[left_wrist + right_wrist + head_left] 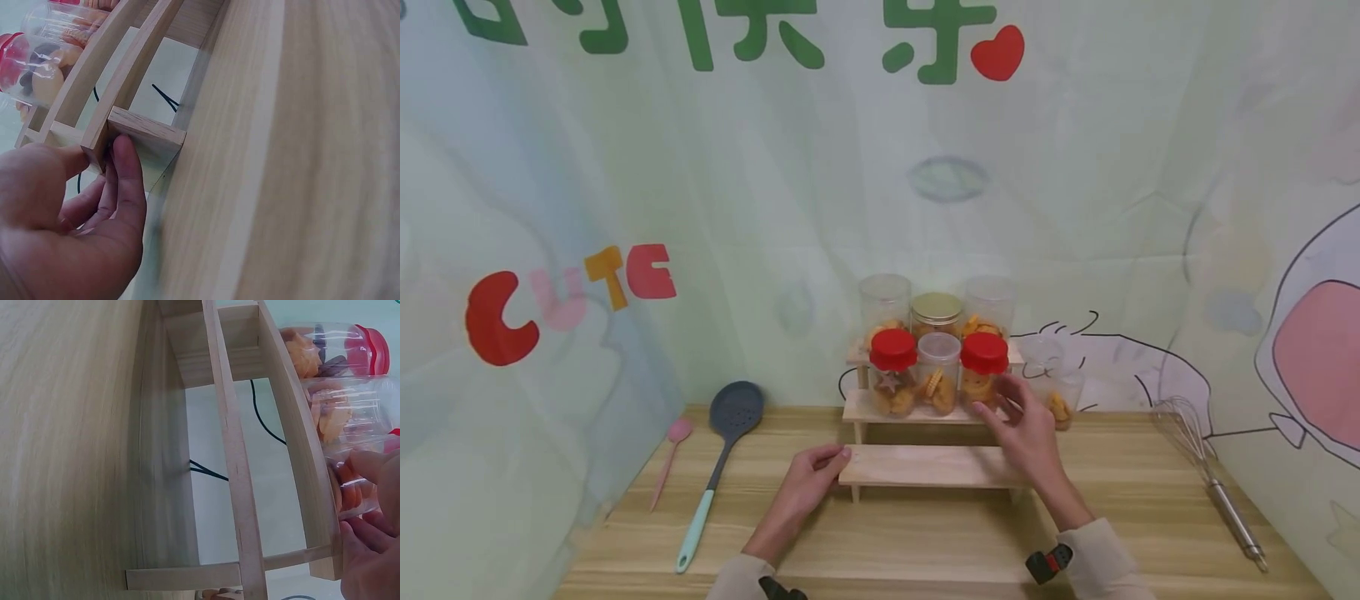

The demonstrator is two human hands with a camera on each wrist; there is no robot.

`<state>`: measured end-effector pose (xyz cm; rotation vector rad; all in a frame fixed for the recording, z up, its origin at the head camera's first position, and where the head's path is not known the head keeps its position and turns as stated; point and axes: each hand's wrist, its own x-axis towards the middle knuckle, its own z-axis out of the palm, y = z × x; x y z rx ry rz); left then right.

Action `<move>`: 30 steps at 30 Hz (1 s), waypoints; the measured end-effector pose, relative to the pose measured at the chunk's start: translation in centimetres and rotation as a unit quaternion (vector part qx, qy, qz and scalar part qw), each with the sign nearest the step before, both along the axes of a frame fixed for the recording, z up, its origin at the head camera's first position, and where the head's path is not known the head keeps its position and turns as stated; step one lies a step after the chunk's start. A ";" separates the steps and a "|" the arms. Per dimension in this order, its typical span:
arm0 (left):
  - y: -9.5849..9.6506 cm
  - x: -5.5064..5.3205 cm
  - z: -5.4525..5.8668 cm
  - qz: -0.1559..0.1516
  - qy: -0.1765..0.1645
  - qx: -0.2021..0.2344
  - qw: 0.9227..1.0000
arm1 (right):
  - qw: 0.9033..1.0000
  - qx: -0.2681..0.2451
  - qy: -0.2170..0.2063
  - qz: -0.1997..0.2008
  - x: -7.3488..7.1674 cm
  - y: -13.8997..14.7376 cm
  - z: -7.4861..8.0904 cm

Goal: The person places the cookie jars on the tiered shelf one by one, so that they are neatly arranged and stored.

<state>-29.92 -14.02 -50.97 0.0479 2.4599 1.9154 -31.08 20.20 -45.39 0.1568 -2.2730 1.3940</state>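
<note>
A three-step wooden stand (925, 465) stands on the table against the backdrop. My left hand (812, 482) pinches the left end of its lowest board, thumb over the edge and fingertips beneath it in the left wrist view. My right hand (1028, 429) holds the right-hand red-lidded jar (981, 387) of cookies on the middle step, thumb and fingers around its lower part. Beside that jar stand a clear-topped jar (938, 379) and another red-lidded jar (892, 396), both with cookies in them. The lowest board bears no jars.
On the top step are a gold-lidded jar (936, 308) and two clear jars, left (884, 298) and right (989, 298). Another clear jar (1062, 400) stands right of the stand. A whisk (1217, 487) lies far right; a slotted skimmer (727, 442) and pink spoon (672, 454) lie left.
</note>
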 end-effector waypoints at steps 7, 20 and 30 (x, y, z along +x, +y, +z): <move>0.0 0.1 0.1 -0.001 0.003 -0.002 1.000 | 1.000 0.017 0.006 -0.004 -0.1 -0.2 -0.1; 0.1 0.1 0.1 -0.001 0.006 0.003 1.000 | 0.999 -0.012 0.006 0.030 0.3 1.0 -0.8; 0.1 0.1 0.0 0.003 0.003 0.018 1.000 | 0.999 -0.008 0.001 -0.035 0.6 6.1 -1.8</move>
